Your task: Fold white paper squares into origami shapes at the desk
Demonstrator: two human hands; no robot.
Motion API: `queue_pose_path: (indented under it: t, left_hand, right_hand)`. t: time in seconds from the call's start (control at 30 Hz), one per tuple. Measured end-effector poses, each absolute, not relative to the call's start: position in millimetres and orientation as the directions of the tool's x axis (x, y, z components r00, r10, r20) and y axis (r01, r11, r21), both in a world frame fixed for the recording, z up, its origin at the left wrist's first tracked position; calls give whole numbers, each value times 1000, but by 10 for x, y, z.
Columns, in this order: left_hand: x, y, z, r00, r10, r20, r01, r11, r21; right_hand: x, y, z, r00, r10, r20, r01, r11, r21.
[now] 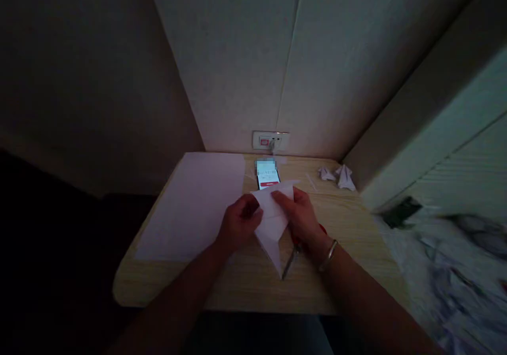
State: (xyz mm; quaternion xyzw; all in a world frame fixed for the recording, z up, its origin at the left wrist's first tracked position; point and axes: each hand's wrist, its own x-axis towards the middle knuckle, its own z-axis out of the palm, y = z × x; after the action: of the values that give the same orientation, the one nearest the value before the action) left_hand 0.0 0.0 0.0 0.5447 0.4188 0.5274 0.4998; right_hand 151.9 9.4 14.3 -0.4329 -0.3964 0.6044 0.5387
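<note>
A folded white paper with a point toward me lies on the small wooden table. My left hand pinches its left side with curled fingers. My right hand, a bracelet on its wrist, presses and grips the paper's upper right part. Under my right hand lie scissors with red handles, their blades pointing toward me beside the paper's tip.
A large white sheet covers the table's left half. A lit phone lies at the back below a wall socket. Two small folded paper pieces sit at the back right. A bed with crumpled fabric is on the right.
</note>
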Motion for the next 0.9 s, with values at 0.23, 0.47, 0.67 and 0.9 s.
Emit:
queue_pose_path:
  t: [0.23,0.47,0.67,0.9]
  left_hand:
    - [-27,-59,-16,267,951,156,-135,-123,983]
    - [-43,-50,18,277,945,172,-165,-129,978]
    - [9,3,58,99,995,19,-225,4,974]
    - [-6,51,61,51,995,-89,-284,100,954]
  right_hand:
    - [1533,97,99,-38,997,-66,-265,-74,-961]
    - [1538,111,65,-77,996,-36,-258,-55,-965]
    - [1538,84,126,-137,991,-8,-117,-25,-993]
    - [1535,111,99,-76,993,95,66,100,-993]
